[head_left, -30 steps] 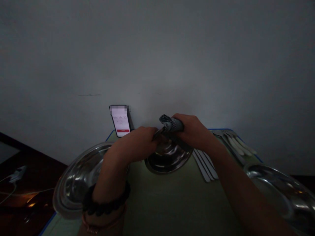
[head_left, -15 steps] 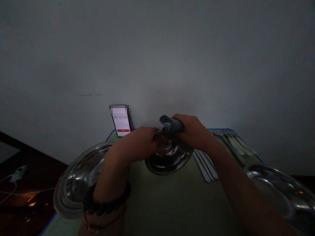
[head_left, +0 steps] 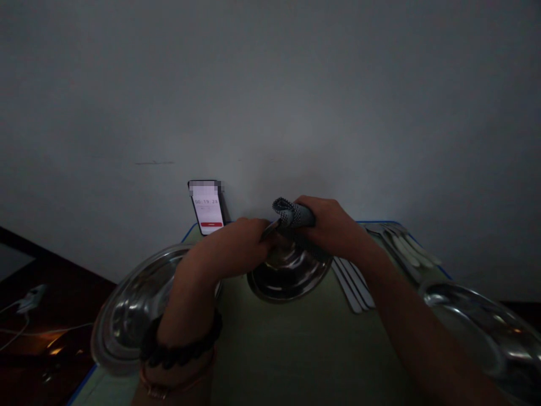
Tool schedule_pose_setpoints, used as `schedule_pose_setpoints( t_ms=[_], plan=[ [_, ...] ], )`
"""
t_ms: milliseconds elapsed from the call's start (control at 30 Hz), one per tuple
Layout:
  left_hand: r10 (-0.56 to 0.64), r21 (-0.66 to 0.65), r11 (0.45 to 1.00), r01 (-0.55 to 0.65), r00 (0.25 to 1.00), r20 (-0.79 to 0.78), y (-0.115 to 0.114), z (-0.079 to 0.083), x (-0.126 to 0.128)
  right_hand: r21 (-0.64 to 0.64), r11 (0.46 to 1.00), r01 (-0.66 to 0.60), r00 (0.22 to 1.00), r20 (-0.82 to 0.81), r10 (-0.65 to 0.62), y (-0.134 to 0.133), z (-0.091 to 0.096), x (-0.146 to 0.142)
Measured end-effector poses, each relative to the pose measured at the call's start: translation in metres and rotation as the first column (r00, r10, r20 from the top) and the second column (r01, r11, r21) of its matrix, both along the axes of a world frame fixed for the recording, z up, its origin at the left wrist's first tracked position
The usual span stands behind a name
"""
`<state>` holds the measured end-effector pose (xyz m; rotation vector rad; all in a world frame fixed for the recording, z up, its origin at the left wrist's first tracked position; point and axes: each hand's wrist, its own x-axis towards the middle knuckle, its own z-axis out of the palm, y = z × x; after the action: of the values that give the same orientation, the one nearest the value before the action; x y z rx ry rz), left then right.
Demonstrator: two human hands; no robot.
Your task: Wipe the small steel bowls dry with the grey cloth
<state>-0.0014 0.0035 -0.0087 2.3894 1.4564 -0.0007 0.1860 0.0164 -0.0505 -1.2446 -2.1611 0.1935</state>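
Note:
Above a small steel bowl (head_left: 289,285), my left hand (head_left: 240,248) is closed on a thin metal piece of cutlery (head_left: 271,228). Most of it is hidden by the fingers, so its kind cannot be made out. My right hand (head_left: 336,225) is closed around a folded grey cloth (head_left: 291,214) with a black-and-white checked pattern. The cloth meets the end of the metal piece, and a part of it hangs down over the bowl.
Several light-handled utensils (head_left: 355,287) lie right of the small bowl, with more cutlery (head_left: 408,248) beyond. Large steel basins stand left (head_left: 127,316) and right (head_left: 486,327) on the green table (head_left: 287,349). A phone (head_left: 208,208) showing a timer leans on the wall.
Both hands stay almost in place over the bowl. My left forearm has shifted very slightly to the left; the cloth and the metal piece are still held.

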Motion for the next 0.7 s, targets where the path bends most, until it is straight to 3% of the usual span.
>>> schedule_pose_setpoints(
  t_ms=[133,233,433,600,700],
  plan=[
    [0.032,-0.052,0.998,-0.025,0.989,0.146,0.004,0.004,-0.013,0.046,0.998,0.031,0.998,-0.064,-0.028,0.001,0.000,-0.002],
    [0.062,-0.070,0.997,-0.043,0.948,0.313,0.007,0.007,-0.022,0.096,0.987,0.129,0.981,-0.159,-0.113,0.001,0.000,-0.004],
    [0.133,-0.021,0.989,-0.144,0.837,0.532,0.004,0.011,-0.035,0.164,0.930,0.329,0.881,-0.407,-0.240,-0.006,0.002,-0.017],
    [0.166,0.024,0.958,-0.286,0.619,0.767,0.008,0.006,-0.035,0.047,0.938,0.345,0.794,-0.548,-0.264,-0.006,-0.003,-0.030],
    [0.142,0.042,0.962,-0.271,0.620,0.771,0.011,0.005,-0.026,-0.063,0.964,0.257,0.790,-0.560,-0.247,0.002,-0.010,-0.026]
  ],
)
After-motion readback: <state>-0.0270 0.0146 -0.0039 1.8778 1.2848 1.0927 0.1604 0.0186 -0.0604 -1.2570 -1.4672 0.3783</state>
